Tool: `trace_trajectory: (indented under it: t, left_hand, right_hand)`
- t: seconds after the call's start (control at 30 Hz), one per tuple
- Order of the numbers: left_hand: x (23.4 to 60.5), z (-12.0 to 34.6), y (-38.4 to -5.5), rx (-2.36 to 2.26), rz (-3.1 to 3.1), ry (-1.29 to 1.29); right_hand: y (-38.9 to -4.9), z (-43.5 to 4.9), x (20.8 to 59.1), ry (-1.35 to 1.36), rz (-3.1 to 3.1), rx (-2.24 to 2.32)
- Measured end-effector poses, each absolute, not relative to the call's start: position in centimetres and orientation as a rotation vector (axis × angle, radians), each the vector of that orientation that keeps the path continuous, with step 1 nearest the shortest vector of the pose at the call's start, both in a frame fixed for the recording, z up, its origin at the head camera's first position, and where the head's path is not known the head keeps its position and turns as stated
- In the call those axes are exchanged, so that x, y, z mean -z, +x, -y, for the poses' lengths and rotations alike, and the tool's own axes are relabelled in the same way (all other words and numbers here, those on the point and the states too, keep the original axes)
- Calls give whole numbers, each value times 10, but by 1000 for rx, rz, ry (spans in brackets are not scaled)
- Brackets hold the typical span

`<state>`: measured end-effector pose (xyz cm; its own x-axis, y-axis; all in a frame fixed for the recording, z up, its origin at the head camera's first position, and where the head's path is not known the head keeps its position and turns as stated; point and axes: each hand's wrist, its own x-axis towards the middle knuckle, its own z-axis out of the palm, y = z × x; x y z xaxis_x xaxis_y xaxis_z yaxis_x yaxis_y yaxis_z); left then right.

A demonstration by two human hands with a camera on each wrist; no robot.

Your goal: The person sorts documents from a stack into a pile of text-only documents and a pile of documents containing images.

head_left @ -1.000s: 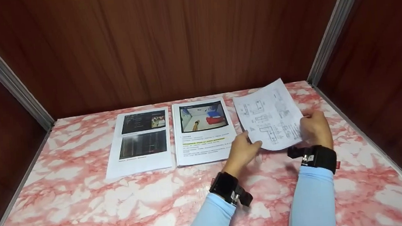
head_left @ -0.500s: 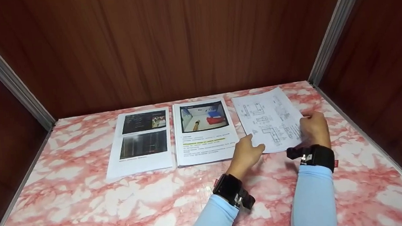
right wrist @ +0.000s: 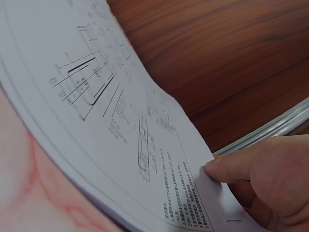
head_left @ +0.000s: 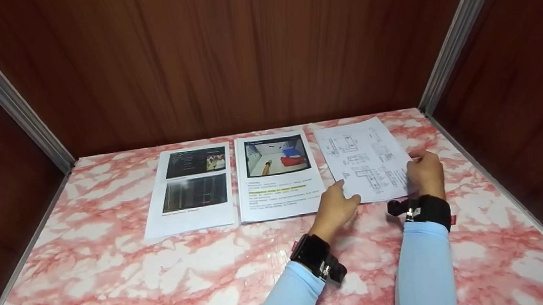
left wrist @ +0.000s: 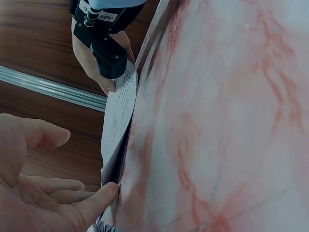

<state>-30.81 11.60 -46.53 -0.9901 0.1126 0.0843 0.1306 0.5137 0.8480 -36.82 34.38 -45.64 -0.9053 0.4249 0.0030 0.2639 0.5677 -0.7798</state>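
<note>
A white sheet of paper [head_left: 362, 156] printed with technical drawings lies at the right of the row of papers. My right hand [head_left: 426, 172] pinches its right edge between thumb and fingers. Seen from the right wrist, the held side of the drawing sheet [right wrist: 120, 121] curves up off the table, with the thumb [right wrist: 227, 169] on its printed face. At the sheet's lower left corner is my left hand [head_left: 335, 208], its thumb and fingers apart. In the left wrist view the fingers of the left hand [left wrist: 48, 193] are extended, one fingertip at the paper's edge.
A paper stack [head_left: 281, 199] with a colour photo and a yellow-highlighted line lies in the middle, just left of my left hand. Farther left lies a paper [head_left: 191, 222] with two dark pictures. Wood-grain panels [head_left: 242, 55] enclose the marbled table [head_left: 165, 287] at the back and sides.
The drawing sheet has come down from a raised, tilted position to lie nearly flat. My left hand has shifted slightly right; my right hand keeps its hold on the sheet's edge.
</note>
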Motion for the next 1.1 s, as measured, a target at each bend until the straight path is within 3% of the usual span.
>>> trace_trajectory:
  t: [0.53,1.1]
  left_hand:
    - [453,-117,-302,1545,2740,-156]
    - [427,-99,-301,1559,2557,-388]
  right_hand:
    - [-369,-350,454,-611,2629,-1358]
    - [-364,-332,408,-298,2581,-1222]
